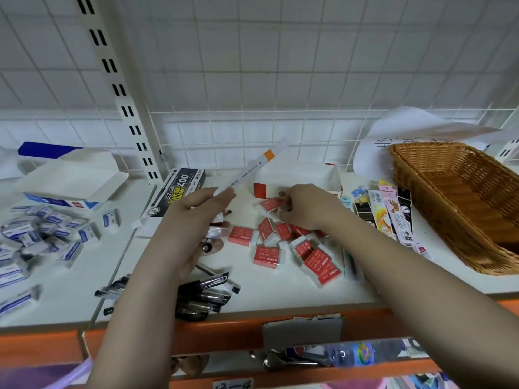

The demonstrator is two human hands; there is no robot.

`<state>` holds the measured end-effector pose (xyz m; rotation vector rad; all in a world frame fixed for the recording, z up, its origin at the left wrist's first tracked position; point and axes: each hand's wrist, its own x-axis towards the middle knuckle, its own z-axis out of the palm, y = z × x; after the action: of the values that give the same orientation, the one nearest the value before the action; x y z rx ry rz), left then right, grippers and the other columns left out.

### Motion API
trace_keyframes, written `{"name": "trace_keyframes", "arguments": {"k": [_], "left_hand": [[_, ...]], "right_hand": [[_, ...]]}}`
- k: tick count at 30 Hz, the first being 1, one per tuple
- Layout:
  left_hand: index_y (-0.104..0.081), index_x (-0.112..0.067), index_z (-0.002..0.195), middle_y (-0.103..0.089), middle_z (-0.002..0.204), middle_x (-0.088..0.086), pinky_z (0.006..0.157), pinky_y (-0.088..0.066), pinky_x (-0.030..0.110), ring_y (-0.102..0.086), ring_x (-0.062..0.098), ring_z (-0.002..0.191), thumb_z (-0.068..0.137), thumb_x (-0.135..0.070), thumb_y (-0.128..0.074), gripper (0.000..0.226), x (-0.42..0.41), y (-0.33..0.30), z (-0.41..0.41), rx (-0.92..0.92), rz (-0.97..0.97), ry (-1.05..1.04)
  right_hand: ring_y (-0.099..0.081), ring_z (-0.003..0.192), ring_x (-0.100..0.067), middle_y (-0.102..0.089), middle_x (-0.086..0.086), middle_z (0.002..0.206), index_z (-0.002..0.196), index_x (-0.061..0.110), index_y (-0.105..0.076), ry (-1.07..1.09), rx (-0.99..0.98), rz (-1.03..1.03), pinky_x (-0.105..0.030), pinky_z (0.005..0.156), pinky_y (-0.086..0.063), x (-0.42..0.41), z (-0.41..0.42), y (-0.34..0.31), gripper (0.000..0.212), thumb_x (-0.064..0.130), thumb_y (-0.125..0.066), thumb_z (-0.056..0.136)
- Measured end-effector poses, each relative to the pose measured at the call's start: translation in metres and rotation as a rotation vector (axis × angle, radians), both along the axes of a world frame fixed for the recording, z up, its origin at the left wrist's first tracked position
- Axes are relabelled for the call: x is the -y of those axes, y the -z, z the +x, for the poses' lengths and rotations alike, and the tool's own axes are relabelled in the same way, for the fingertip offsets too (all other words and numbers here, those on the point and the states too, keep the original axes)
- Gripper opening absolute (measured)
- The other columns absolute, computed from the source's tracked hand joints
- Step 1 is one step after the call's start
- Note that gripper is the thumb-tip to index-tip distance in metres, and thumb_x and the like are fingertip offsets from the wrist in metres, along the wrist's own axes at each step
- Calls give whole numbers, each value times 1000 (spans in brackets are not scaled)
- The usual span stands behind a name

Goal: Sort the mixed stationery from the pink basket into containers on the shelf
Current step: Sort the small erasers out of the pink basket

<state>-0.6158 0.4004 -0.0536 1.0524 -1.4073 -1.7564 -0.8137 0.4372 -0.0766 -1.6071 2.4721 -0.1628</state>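
Note:
My left hand [193, 223] grips several items at the shelf's middle: a white marker with an orange band [250, 171] sticking up to the right, and a black pen [207, 247] lower in the palm. My right hand [306, 206] pinches a red-and-white eraser [271, 204] just in front of an open white-and-red box [297, 178]. Several more red erasers [266, 255] lie scattered on the shelf below that hand. A pile of black pens [202, 293] sits at the shelf's front edge. The pink basket [70, 374] shows only as a rim at bottom left.
Blue-and-white erasers [42, 237] lie heaped at left beside an open white box [73, 181]. A black 007 box [174, 195] stands behind my left hand. A wicker basket [460, 203] sits at right, with flat colourful packets [393, 214] next to it. Wire grid behind.

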Motion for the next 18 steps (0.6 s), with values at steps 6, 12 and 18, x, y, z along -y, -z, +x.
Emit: {"name": "trace_keyframes", "arguments": {"k": [6,12,18], "left_hand": [[-71,-18,81,-54,64,-2,43,-37,20,-54,11,51,84,-27,-66,11,-11,1,4,-40,-12,-114],[-70,-26,73,-54,73,1,36,-37,20,-57,17,57,86,-24,-67,13,-24,2,-6,57,-226,-102],[-72,-31,71,-59,65,-2,46,-44,23,-56,16,59,83,-7,-67,27,-18,1,-14,74,-227,-40]], "right_hand": [[-50,43,-9,-59,-3,69,82,11,-61,273,1256,-540,-15,41,-39,-24,33,-31,11,14,-55,90],[-61,54,-12,-60,-7,81,94,13,-62,387,2289,-356,-12,32,-40,-27,58,-29,30,28,-70,68],[-65,56,-10,-64,-3,69,78,13,-61,400,1954,-621,-10,39,-43,-36,44,-43,9,11,-62,86]]}}
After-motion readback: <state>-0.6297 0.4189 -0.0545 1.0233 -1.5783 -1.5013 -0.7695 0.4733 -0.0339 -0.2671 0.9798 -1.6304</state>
